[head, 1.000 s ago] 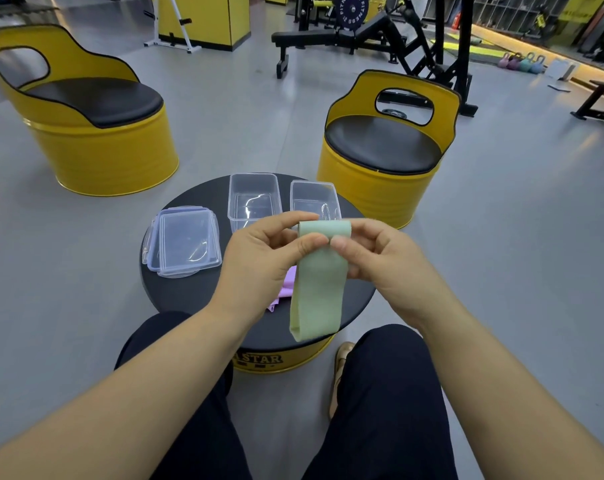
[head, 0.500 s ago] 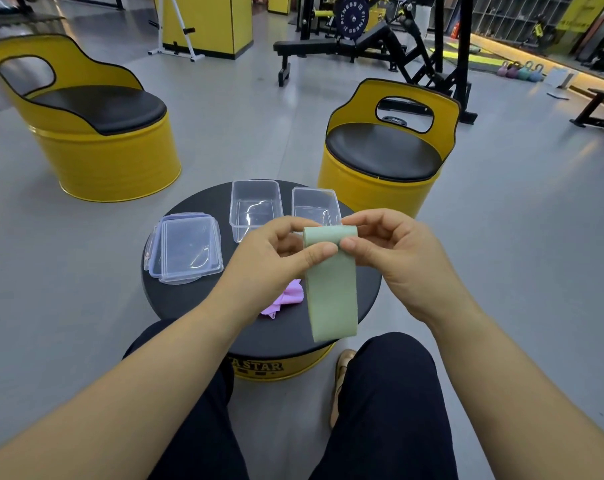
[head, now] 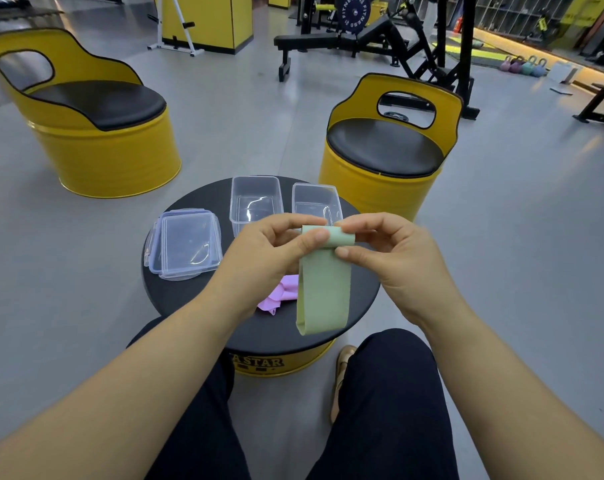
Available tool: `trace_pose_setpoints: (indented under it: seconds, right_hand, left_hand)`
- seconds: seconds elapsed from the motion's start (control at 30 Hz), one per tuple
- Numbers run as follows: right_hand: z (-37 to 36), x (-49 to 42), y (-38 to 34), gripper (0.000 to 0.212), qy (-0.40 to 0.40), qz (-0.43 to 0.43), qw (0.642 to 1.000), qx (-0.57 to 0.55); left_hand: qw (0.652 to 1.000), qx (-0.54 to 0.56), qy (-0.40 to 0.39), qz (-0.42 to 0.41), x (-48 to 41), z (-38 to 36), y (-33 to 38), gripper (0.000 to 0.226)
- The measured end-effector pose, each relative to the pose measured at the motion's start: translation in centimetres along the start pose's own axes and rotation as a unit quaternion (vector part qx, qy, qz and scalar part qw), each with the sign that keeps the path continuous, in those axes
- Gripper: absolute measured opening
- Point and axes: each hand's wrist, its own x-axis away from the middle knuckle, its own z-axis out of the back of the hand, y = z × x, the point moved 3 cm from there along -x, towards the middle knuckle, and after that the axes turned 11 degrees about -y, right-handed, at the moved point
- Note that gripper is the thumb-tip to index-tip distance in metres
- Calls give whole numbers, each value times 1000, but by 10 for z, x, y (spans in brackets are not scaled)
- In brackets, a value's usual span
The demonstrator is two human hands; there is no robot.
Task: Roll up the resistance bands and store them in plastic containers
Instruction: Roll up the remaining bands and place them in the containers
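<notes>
Band: the green band (head: pixel 324 289) hung between my hands, above the counter (head: pixel 189 299).
Left hand (head: pixel 269 258): pinched its rolled top.
Right hand (head: pixel 394 258): pinched the same roll.

A gym. Straight beyond the round black-topped yellow drum table (head: pixel 189 299), a black padded weight bench (head: pixel 307 39) beside a black steel rack (head: pixel 468 64), a dark round weight plate marked "FITNESS" (head: pixel 354 12) behind. Far right of the table, a row of small pastel kettlebells (head: pixel 523 65) on the floor. Just past the table, two yellow oil-drum seats with black cushions (head: pixel 96 112) (head: pixel 387 150) on open grey flooring (head: pixel 241 109).
</notes>
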Motion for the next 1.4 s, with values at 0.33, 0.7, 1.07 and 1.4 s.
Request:
trace_pose_setpoints:
  seconds: [0.33, 0.7, 1.07, 1.4]
  right_hand:
    - [2, -1, 5, 23, -35, -53, 998, -6]
    - [-4, 2, 12, 19, -33, -58, 994, -84]
    - [0, 2, 13, 43, -122, -63, 989, 62]
    - [-4, -11, -19, 62, -368, -56, 903, 214]
  left_hand:
    - [999, -6, 25, -19, -2, 3, -1, 33]
    - [1000, -13, 20, -12, -3, 5, -10, 38]
    - [989, 63, -98, 93, -3, 9, -13, 16]
    - [938, 113, -299, 130, -6, 6, -9, 42]
